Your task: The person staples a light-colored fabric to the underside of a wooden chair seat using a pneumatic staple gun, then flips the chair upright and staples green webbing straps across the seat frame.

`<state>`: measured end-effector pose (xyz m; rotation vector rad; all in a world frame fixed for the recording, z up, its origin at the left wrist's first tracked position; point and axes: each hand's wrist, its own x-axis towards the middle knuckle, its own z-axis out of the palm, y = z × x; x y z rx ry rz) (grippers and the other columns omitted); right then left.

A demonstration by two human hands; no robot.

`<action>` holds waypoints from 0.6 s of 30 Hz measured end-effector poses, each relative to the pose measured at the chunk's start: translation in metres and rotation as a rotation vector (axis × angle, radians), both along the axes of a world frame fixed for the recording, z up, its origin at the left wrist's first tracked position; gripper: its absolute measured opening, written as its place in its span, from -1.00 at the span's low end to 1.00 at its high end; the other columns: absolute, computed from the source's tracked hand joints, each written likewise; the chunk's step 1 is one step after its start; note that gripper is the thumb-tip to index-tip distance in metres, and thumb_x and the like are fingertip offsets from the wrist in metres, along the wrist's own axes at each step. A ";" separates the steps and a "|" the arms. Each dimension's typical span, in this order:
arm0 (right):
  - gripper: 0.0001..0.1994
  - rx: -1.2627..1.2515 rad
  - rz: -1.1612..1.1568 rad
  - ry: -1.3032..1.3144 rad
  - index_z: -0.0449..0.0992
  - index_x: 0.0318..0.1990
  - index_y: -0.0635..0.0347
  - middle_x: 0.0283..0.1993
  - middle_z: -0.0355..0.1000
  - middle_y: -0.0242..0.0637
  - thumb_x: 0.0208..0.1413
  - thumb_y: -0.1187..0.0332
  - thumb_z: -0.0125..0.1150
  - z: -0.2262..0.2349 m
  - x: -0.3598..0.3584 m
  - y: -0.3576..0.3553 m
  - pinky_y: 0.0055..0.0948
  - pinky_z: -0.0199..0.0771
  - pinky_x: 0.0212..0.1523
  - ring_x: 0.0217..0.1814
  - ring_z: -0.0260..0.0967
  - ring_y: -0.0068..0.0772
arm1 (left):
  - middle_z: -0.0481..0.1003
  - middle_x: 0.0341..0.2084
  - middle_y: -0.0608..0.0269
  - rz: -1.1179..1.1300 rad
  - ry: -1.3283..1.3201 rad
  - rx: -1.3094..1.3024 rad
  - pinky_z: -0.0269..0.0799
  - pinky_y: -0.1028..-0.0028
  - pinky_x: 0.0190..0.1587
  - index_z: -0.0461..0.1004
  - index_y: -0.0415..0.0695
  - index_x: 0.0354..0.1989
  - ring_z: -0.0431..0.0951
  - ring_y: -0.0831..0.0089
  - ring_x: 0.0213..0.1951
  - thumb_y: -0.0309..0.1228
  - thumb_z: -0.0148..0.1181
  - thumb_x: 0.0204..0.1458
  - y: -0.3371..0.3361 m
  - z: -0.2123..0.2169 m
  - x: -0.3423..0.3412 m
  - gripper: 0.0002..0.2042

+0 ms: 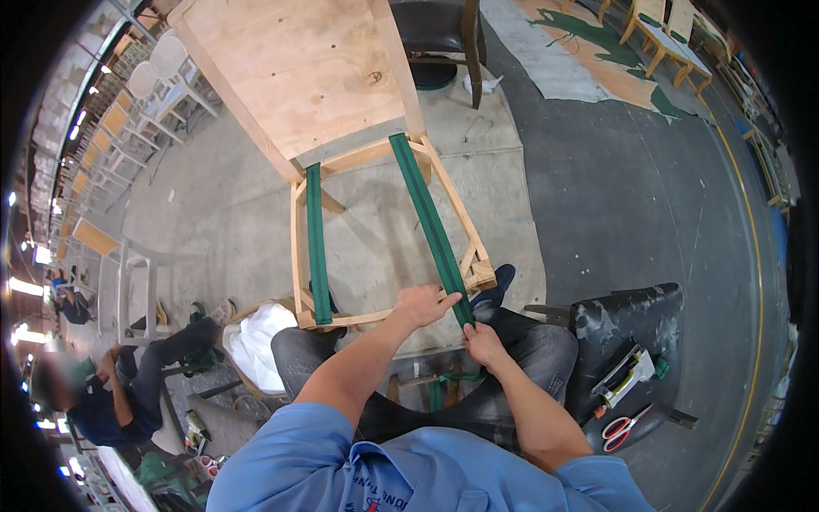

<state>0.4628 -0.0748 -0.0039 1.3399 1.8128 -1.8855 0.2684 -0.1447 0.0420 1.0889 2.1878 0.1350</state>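
Note:
A bare wooden chair frame (295,239) stands before my knees, its plywood back (316,68) rising away from me. Two green webbing straps run from the rear rail to the front rail: a left strap (316,247) and a right strap (426,213). My left hand (422,305) presses on the right strap near the front rail, thumb stretched along it and the other fingers curled. At the strap's near end, which hangs past the rail, my right hand (485,346) pinches the webbing between thumb and fingers.
On a black padded seat (627,316) to my right lie a staple gun (627,374) and red-handled scissors (625,429). A white cloth bundle (258,341) sits by my left knee. Another person (111,384) sits at far left. A dark chair (435,34) stands beyond the frame.

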 end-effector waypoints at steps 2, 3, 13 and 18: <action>-0.64 0.028 0.042 -0.023 0.48 -0.29 0.23 -0.44 0.41 -0.25 0.47 0.15 -0.06 -0.001 0.006 0.002 -0.25 0.34 -0.31 -0.40 0.37 -0.29 | 0.66 -0.22 -0.13 -0.003 0.007 -0.012 0.56 0.05 -0.03 0.61 -0.08 0.09 0.66 -0.04 -0.08 0.39 -0.16 0.19 0.001 -0.002 0.001 -0.22; -0.63 0.037 0.068 -0.032 0.49 -0.29 0.26 -0.41 0.46 -0.15 0.45 0.16 -0.05 0.000 0.007 0.001 -0.18 0.38 -0.23 -0.34 0.44 -0.18 | 0.66 -0.22 -0.11 -0.001 0.012 -0.022 0.56 0.06 -0.03 0.61 -0.06 0.12 0.66 -0.04 -0.09 0.40 -0.16 0.19 -0.001 -0.003 0.000 -0.22; -0.62 0.226 0.259 -0.097 0.51 -0.16 0.28 -0.27 0.48 -0.03 0.48 0.14 -0.10 -0.032 -0.010 0.011 -0.09 0.40 -0.12 -0.17 0.41 -0.01 | 0.67 -0.27 -0.03 -0.033 0.019 -0.058 0.58 0.11 -0.11 0.66 -0.15 -0.14 0.68 0.02 -0.13 0.45 -0.16 0.15 0.013 0.009 -0.005 -0.18; -0.59 0.204 0.196 -0.071 0.52 -0.15 0.33 -0.17 0.54 0.16 0.45 0.09 -0.05 -0.068 -0.022 0.027 -0.01 0.41 -0.04 -0.06 0.46 0.26 | 0.66 -0.39 -0.05 -0.054 0.019 0.028 0.59 0.11 -0.20 0.68 -0.18 -0.30 0.69 0.01 -0.23 0.42 -0.10 0.15 0.017 0.010 -0.001 -0.20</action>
